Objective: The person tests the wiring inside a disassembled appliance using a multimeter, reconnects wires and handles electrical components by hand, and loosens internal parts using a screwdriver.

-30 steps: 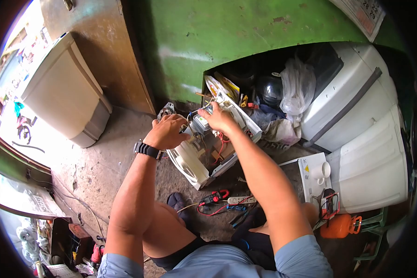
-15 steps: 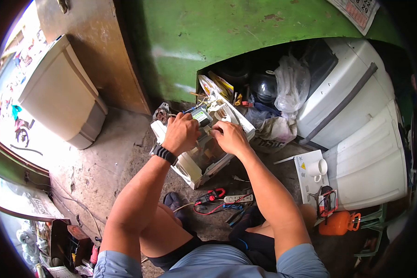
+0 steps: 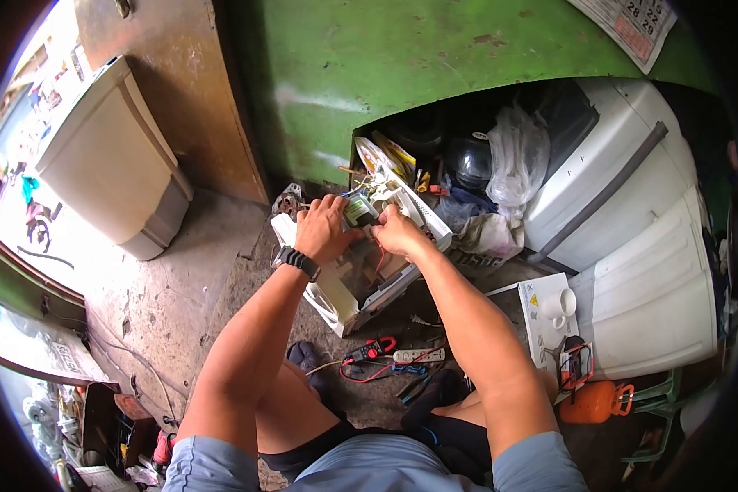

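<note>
On the floor in front of me stands an opened white appliance (image 3: pixel 333 300), its inner parts and wiring exposed. My left hand (image 3: pixel 323 233), with a black watch on its wrist, reaches over the left side of it, fingers extended and thumb apart. Just beyond is a boxy part with a green-and-white label (image 3: pixel 357 209). My right hand (image 3: pixel 397 233) is inside the housing next to that part, its fingers pinched together; what they hold is hidden. Below the right hand a thin red wire (image 3: pixel 380 261) shows inside the appliance.
Near my feet lie a red-and-black clamp meter (image 3: pixel 371 350) and a white power strip (image 3: pixel 419 355). To the right, a white mug (image 3: pixel 562 303) sits on a white panel (image 3: pixel 541 332), with an orange gas canister (image 3: pixel 592 403) lower down. A large white casing (image 3: pixel 644 283) stands beyond.
My left hand has flattened, its fingers stretching out. The right hand has turned and moved slightly inward, and a red wire now shows below it.
</note>
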Motion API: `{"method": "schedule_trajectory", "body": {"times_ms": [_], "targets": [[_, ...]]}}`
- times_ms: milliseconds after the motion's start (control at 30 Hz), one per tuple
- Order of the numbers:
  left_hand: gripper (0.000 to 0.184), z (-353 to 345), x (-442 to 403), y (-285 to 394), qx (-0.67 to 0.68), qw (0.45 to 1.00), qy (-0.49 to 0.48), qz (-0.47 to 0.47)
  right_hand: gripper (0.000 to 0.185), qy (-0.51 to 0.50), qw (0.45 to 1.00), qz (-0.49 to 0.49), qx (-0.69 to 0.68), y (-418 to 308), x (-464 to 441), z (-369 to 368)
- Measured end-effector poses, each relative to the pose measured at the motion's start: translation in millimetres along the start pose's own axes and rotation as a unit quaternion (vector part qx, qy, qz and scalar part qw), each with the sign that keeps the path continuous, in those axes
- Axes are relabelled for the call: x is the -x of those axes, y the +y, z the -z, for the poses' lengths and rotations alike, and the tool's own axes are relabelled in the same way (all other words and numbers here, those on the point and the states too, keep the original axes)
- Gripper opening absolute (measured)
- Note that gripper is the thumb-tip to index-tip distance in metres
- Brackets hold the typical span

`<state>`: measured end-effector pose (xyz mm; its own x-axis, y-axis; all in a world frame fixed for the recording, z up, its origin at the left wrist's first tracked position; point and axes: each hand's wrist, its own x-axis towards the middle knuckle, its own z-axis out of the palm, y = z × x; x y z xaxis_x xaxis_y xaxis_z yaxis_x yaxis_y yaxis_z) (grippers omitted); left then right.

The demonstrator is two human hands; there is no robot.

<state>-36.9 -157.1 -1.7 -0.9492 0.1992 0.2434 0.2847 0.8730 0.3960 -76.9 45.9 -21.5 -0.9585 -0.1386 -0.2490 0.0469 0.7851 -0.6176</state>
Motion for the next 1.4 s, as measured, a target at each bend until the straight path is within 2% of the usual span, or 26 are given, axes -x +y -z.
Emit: {"method": "schedule_trajectory", "body": {"times_ms": [100,167,233,367,433,500,567,667,700,767,833,900,1033,1100,1167,1200,1300,1400], "targets": [[0.073,2.0,-0.2,1.8,0.006,1.000,-0.007,0.012,0.042,0.018,0.998,-0.008,0.053,-3.7,-0.8,2.2],[0.072,1.6,0.1,0.6,0.014,1.000,-0.005,0.008,0.037,-0.055,0.994,0.004,-0.092,19.9,-16.7,-2.2],[0.072,-0.5,2.4,-1.0,0.023,1.000,-0.005,0.006,0.032,-0.096,0.978,-0.003,-0.186,11.6,-2.4,9.9],[0.072,2.3,-0.9,3.5,0.019,1.000,-0.005,0.015,0.038,-0.061,0.994,0.026,-0.082,22.1,-7.8,1.9],[0.073,3.2,-1.1,1.4,0.021,1.000,-0.009,0.021,0.038,-0.044,0.997,0.034,-0.047,3.4,1.7,9.6],[0.073,0.0,0.7,0.4,0.019,1.000,0.009,0.011,0.036,-0.076,0.997,-0.028,-0.018,-19.1,11.7,23.5],[0.073,-2.0,-0.3,0.2,0.018,1.000,0.003,0.013,0.033,-0.077,0.996,-0.033,-0.019,-11.4,6.8,20.0],[0.072,-0.5,0.1,0.0,0.019,1.000,0.001,0.019,0.024,-0.084,0.982,0.019,-0.167,19.8,-2.1,7.2],[0.071,-0.9,0.0,0.7,0.018,1.000,0.003,0.016,0.024,-0.084,0.982,0.017,-0.166,18.5,-0.3,6.7],[0.071,-1.1,-0.8,2.8,0.019,1.000,0.011,0.015,0.023,-0.063,0.993,0.036,-0.096,13.5,2.4,7.9],[0.070,1.5,-1.1,2.8,0.022,0.999,0.000,0.023,0.018,-0.051,0.994,0.026,-0.096,-4.9,10.8,13.9],[0.070,-3.8,0.8,-0.7,0.011,1.000,0.021,0.013,0.018,-0.075,0.996,-0.038,-0.030,-32.4,23.1,31.8],[0.070,-6.5,-0.3,-1.0,0.014,1.000,0.024,0.003,0.016,-0.067,0.998,-0.012,-0.014,-25.1,7.9,23.0],[0.070,-9.9,0.3,-5.1,0.021,0.999,0.035,0.001,0.016,-0.062,0.996,0.037,-0.052,-2.7,5.8,18.0],[0.070,-10.7,0.8,-7.0,0.032,0.998,0.044,-0.012,0.016,-0.081,0.986,0.017,-0.146,10.0,7.3,14.3],[0.070,-8.4,1.2,-4.9,0.033,0.999,0.037,-0.004,0.016,-0.084,0.986,0.017,-0.142,10.0,8.5,11.5],[0.071,-8.1,1.4,-5.4,0.033,0.999,0.042,-0.002,0.014,-0.044,0.992,0.036,-0.116,3.7,9.6,11.8],[0.072,-7.5,1.6,-5.9,0.020,0.999,0.045,-0.005,0.014,-0.049,0.999,0.012,0.000,-15.9,11.2,21.4]]}}
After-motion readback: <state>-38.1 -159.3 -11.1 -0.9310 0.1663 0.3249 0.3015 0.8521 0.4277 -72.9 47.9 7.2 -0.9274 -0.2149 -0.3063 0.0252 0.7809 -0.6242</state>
